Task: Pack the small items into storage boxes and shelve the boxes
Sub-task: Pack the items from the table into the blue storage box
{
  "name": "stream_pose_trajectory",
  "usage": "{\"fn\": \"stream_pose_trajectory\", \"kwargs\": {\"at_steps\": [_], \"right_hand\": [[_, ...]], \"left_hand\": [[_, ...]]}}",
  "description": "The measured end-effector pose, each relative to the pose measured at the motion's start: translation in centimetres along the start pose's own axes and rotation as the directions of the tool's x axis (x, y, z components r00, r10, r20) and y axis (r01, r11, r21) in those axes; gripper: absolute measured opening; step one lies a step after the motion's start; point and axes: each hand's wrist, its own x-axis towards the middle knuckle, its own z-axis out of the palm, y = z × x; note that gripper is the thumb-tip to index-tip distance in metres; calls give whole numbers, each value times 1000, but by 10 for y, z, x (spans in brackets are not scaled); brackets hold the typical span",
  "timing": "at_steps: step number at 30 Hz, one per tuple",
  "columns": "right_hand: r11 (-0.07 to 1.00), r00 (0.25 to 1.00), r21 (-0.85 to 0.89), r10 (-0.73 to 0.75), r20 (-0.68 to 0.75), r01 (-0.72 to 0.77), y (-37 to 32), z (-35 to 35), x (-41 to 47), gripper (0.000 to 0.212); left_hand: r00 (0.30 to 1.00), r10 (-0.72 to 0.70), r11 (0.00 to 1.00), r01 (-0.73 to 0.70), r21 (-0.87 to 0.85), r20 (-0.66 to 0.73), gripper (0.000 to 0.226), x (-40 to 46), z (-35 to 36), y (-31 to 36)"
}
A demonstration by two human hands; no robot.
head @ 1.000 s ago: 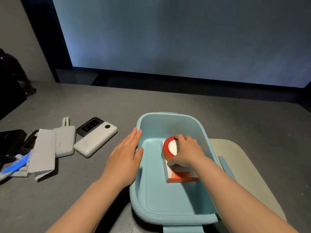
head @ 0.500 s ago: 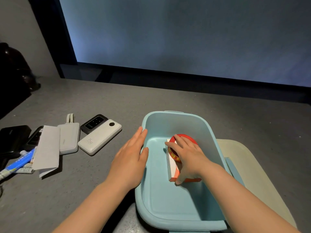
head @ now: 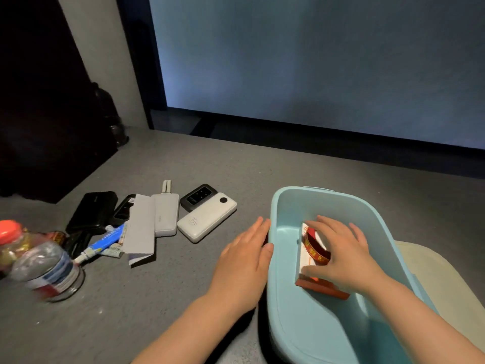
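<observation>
A light blue storage box (head: 273, 206) stands open on the grey table. Inside it lies a white and orange carton (head: 322, 287) with a red tape roll (head: 313, 248) flat on top. My right hand (head: 343, 253) lies over the roll with fingers spread, thumb down on the carton. My left hand (head: 244, 264) rests flat against the box's left rim, fingers straight. Left of the box lie a white power bank (head: 207, 216), a second white power bank (head: 165, 215), a small black device (head: 198, 197) and a black power bank (head: 91, 211).
A beige lid (head: 441, 279) lies under the box's right side. A folded paper (head: 139, 229), a blue tube (head: 102, 243), a plastic bottle (head: 47, 269) and a red-capped jar (head: 10, 240) crowd the table's left. A dark object stands at the far left.
My right hand has tipped the red roll from upright to flat on the carton and now lies spread over it. The view has swung left, bringing the bottles into sight.
</observation>
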Motion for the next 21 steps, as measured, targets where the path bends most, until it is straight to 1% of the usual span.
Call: {"fn": "stream_pose_trajectory", "kwargs": {"at_steps": [1, 3, 4, 6, 8, 10, 11, 13, 15, 17, 19, 21], "right_hand": [[1000, 996, 27, -11, -86, 13, -7, -6, -1, 82], [994, 963, 95, -25, -268, 52, -26, -20, -1, 57], [987, 941, 142, -29, -336, 81, -40, -26, -1, 49], [956, 919, 248, -49, -392, 157, -77, -38, -1, 39], [913, 919, 324, -115, -378, 247, -123, -40, -3, 36], [882, 924, 354, -192, -331, 311, -169, -28, -3, 35], [873, 930, 370, -212, -301, 319, -187, -19, -3, 35], [865, 944, 397, -222, -245, 307, -216, 3, -1, 34], [867, 958, 420, -200, -204, 270, -240, 27, 10, 36], [883, 975, 423, -139, -173, 201, -256, 46, 32, 40], [902, 989, 421, -45, -140, 101, -263, 60, 62, 44], [915, 995, 404, 61, -78, -25, -260, 70, 93, 46]], "left_hand": [[999, -31, 999, 32, 19, -30, 50, -7, -6, -12], [986, -128, 991, 131, 27, -108, 50, -22, -23, -40], [973, -174, 983, 180, 24, -154, 49, -30, -32, -55], [936, -255, 963, 268, 20, -242, 49, -46, -52, -82], [893, -326, 936, 351, 25, -309, 48, -59, -71, -105], [848, -389, 905, 425, 23, -361, 49, -70, -89, -126], [832, -404, 895, 445, 24, -381, 50, -72, -96, -134], [828, -395, 894, 446, 40, -398, 52, -74, -105, -143], [849, -362, 912, 408, 44, -386, 53, -71, -110, -150], [870, -328, 930, 366, 36, -368, 53, -59, -112, -153], [892, -287, 945, 322, 47, -349, 53, -38, -111, -153], [914, -240, 955, 283, 90, -327, 51, -12, -111, -152]]}}
